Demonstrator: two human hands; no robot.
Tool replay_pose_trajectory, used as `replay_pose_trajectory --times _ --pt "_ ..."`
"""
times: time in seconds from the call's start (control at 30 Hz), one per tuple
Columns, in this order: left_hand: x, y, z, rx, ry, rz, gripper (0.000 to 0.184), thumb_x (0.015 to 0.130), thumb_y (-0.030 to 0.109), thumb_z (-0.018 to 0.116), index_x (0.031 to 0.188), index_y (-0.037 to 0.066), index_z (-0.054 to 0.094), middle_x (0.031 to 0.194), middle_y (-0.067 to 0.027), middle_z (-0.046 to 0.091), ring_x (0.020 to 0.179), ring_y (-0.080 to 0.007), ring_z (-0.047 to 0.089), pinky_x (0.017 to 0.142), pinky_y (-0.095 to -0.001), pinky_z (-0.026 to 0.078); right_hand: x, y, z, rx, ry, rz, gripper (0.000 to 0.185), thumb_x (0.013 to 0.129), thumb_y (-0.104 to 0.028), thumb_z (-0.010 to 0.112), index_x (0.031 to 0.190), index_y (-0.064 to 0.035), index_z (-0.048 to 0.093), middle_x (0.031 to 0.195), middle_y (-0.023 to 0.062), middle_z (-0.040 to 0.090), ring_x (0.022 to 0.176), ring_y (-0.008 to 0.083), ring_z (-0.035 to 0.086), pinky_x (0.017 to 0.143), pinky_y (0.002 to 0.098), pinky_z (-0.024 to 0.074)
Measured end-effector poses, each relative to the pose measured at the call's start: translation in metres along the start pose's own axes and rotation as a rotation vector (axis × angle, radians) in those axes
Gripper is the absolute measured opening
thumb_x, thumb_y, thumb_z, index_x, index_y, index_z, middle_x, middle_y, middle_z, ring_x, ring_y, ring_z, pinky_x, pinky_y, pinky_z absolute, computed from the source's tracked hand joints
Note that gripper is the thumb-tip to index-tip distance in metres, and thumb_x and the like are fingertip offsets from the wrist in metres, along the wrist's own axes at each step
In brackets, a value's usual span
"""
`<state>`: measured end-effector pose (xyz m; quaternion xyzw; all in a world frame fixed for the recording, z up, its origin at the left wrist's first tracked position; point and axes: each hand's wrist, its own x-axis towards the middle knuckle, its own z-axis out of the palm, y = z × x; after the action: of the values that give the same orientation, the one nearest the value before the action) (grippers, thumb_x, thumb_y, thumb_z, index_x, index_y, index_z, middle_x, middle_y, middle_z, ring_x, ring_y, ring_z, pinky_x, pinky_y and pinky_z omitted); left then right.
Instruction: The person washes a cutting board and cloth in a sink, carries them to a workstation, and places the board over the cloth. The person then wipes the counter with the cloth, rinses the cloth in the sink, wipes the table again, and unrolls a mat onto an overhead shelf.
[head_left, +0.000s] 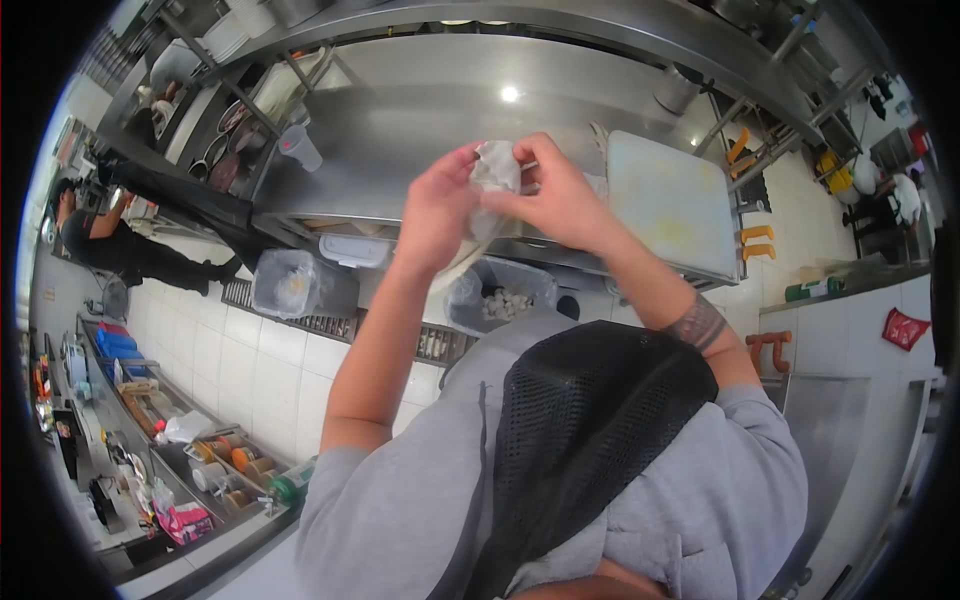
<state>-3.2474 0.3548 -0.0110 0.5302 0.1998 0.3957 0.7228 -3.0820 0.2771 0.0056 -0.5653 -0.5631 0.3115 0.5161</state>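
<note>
Above the front edge of the steel counter (400, 125), I hold a crumpled whitish sheet (497, 165) between both hands. Whether it is cloth, paper or thin plastic I cannot tell. My left hand (440, 205) pinches its left side, with the fingers partly hidden behind it. On the other side, my right hand (562, 188) is closed on it between thumb and fingers. A white cutting board (670, 205) lies to the right of my right hand. Below my hands stands a lined bin (462, 305) with several small pale round pieces inside.
A clear plastic cup (299, 147) stands at the counter's left. Another lined bin (280, 285) is on the floor near a drain grate (330, 327). Yellow-handled tools (757, 242) stick out right of the board. A person in black (120, 240) is at the far left. A shelf (560, 25) spans overhead.
</note>
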Motion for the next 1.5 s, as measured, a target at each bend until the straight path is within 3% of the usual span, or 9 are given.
replay_pose_trajectory --times 0.27,0.63,0.7,0.9,1.0,1.13,1.2,1.23,1.5 --pt "0.004 0.003 -0.005 0.187 -0.074 -0.012 0.055 0.08 -0.015 0.048 0.134 -0.006 0.055 0.123 -0.0073 0.064 0.101 -0.0093 0.061 0.079 -0.0205 0.048 0.011 0.043 -0.057 0.227 0.055 0.095 0.021 0.089 -0.01 0.074 0.104 -0.0017 0.063 0.089 -0.0005 0.065 0.084 0.0069 0.06 0.074 0.0255 0.0496" --pt "0.096 0.092 -0.128 0.963 0.132 0.25 0.039 0.073 -0.012 0.04 0.1 -0.001 0.066 0.091 -0.0026 0.066 0.083 -0.0093 0.059 0.075 -0.0223 0.045 -0.072 0.0 -0.343 -1.076 0.922 -0.039 0.025 0.091 -0.023 0.071 0.104 -0.0025 0.072 0.083 0.0066 0.068 0.076 0.0153 0.064 0.078 0.0317 0.0506" --pt "0.123 0.093 -0.135 1.223 0.197 0.306 0.035 0.074 -0.01 0.042 0.098 -0.001 0.066 0.087 -0.0021 0.065 0.079 -0.0093 0.058 0.073 -0.0225 0.045 -0.081 -0.027 -0.365 -0.895 1.02 0.389 0.022 0.09 -0.023 0.071 0.101 -0.0042 0.074 0.083 0.0061 0.068 0.072 0.016 0.065 0.073 0.0295 0.0509" --pt "0.19 0.102 -0.067 0.94 0.181 0.161 0.028 0.086 0.001 0.054 0.11 -0.002 0.068 0.087 -0.0004 0.065 0.073 -0.0058 0.057 0.067 -0.0201 0.045 -0.063 -0.013 -0.432 -0.022 1.144 0.114 0.031 0.09 -0.019 0.072 0.111 0.0029 0.067 0.086 0.0077 0.069 0.075 0.018 0.069 0.067 0.0279 0.0553" --pt "0.237 0.096 -0.042 0.521 0.2 0.129 0.037 0.093 0.005 0.059 0.128 -0.003 0.057 0.106 -0.0059 0.067 0.09 -0.0124 0.067 0.082 -0.0233 0.051 -0.034 -0.011 -0.454 0.151 1.138 -0.089 0.04 0.091 -0.017 0.071 0.121 0.0083 0.061 0.095 0.0114 0.071 0.086 0.0226 0.071 0.074 0.0304 0.0575" --pt "0.298 0.085 -0.001 0.762 0.22 0.505 0.049 0.089 0.006 0.062 0.135 -0.005 0.05 0.131 -0.0178 0.061 0.125 -0.0265 0.058 0.102 -0.0336 0.046 0.012 0.007 -0.5 -0.057 1.117 -0.244 0.049 0.094 -0.02 0.066 0.133 0.0066 0.053 0.107 0.0182 0.071 0.098 0.0282 0.071 0.083 0.0346 0.0574" --pt "0.328 0.073 0.014 0.877 0.186 0.6 0.055 0.087 0.007 0.064 0.139 -0.003 0.046 0.134 -0.0201 0.058 0.127 -0.029 0.057 0.104 -0.0356 0.045 0.033 0.008 -0.508 -0.814 1.06 -0.099 0.061 0.095 -0.026 0.064 0.144 0.0038 0.043 0.123 0.0239 0.066 0.104 0.0359 0.069 0.093 0.0415 0.0548" --pt "0.335 0.071 0.027 0.989 0.148 0.687 0.062 0.086 0.009 0.066 0.142 -0.001 0.043 0.137 -0.0224 0.056 0.129 -0.0314 0.056 0.106 -0.0375 0.044 0.048 0.012 -0.511 -0.81 1.062 -0.11 0.061 0.095 -0.026 0.064 0.144 0.0038 0.043 0.123 0.0239 0.066 0.104 0.0359 0.069 0.093 0.0415 0.0548" --pt "0.42 0.029 0.064 1.433 0.152 0.629 0.088 0.089 0.036 0.068 0.153 -0.006 0.024 0.154 -0.0262 0.036 0.143 -0.0402 0.036 0.118 -0.0431 0.031 0.142 0.102 -0.547 -1.254 0.967 -0.008 0.089 0.095 -0.041 0.059 0.158 -0.0005 0.012 0.158 0.0228 0.034 0.148 0.0392 0.027 0.121 0.0528 0.019"
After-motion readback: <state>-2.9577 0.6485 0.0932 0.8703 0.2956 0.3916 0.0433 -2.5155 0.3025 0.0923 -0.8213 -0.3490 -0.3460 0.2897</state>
